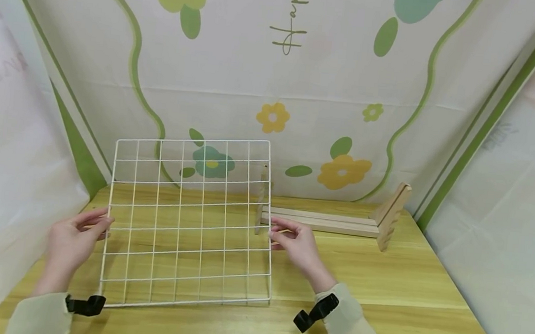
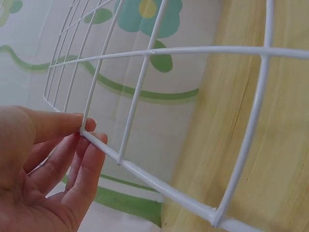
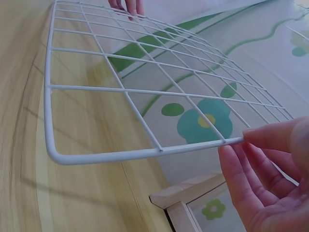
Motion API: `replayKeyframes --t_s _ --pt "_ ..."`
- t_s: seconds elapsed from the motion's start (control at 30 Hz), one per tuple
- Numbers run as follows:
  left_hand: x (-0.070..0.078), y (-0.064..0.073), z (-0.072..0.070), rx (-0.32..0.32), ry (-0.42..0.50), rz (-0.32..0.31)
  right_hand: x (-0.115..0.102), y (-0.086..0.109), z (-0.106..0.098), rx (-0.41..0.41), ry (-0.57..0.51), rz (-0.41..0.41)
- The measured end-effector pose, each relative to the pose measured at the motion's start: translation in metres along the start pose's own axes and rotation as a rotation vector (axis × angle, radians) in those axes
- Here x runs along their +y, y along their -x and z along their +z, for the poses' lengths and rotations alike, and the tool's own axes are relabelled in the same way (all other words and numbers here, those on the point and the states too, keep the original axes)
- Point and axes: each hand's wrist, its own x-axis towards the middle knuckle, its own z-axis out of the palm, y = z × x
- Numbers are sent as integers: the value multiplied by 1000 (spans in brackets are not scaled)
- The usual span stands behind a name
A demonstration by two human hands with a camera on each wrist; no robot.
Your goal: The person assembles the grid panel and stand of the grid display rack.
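A white wire grid panel [image 1: 177, 231] is held up between both hands, tilted back over the wooden table. My left hand [image 1: 74, 243] pinches its left side wire between thumb and fingers, a grip that the left wrist view shows close up on the white frame wire [image 2: 145, 176]. On the opposite side, my right hand [image 1: 296, 244] pinches the right side wire about midway along. In the right wrist view, thumb and fingers [image 3: 241, 181] close on the panel's edge near a rounded corner. The panel's lower edge hangs close over the tabletop.
Behind the panel's right side stands a wooden rack [image 1: 324, 222] with two slotted uprights joined by a crossbar. One upright [image 1: 260, 203] shows partly through the grid. A flower-print curtain [image 1: 323, 76] rises at the table's back edge, and white fabric hangs on both sides of the table [image 1: 381, 283].
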Motion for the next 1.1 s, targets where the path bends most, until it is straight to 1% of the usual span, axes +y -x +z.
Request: replayKeyframes --t_s 0.13,0.27,0.5,0.77,0.97,1.1 --pt "4 0 5 -2 34 18 -1 1 -7 13 16 0" --pt "7 0 11 -9 61 23 -1 1 -14 22 29 1" --pt "10 0 23 -21 44 38 -1 3 -26 50 48 -1" --pt "20 -2 39 -15 52 49 0 3 -40 90 52 9" --pt "25 -1 50 -15 86 38 -3 4 -50 112 71 0" --pt "27 0 58 -7 103 15 -5 5 -55 134 72 -2"
